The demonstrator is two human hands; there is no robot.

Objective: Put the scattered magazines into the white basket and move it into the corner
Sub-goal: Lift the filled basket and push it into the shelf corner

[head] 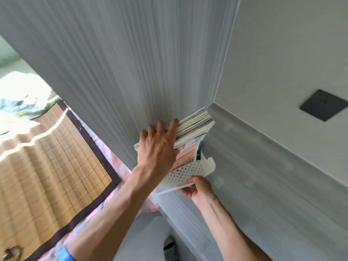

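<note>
The white perforated basket point(185, 173) sits on the grey floor close to the corner where two walls meet. A thick stack of magazines point(195, 124) stands in it, leaning toward the corner, and a pink-covered one point(185, 157) faces me. My left hand point(160, 147) lies flat on the stack with fingers spread over its top edges. My right hand point(197, 189) grips the basket's near rim from below. The lower part of the basket is hidden behind my hands.
A bamboo mat with a dark border point(56, 157) lies on a pink patterned cloth point(116, 166) to the left. A grey skirting board point(273, 166) runs along the right wall under a dark wall plate point(323, 104). A grey slipper point(170, 248) shows at the bottom.
</note>
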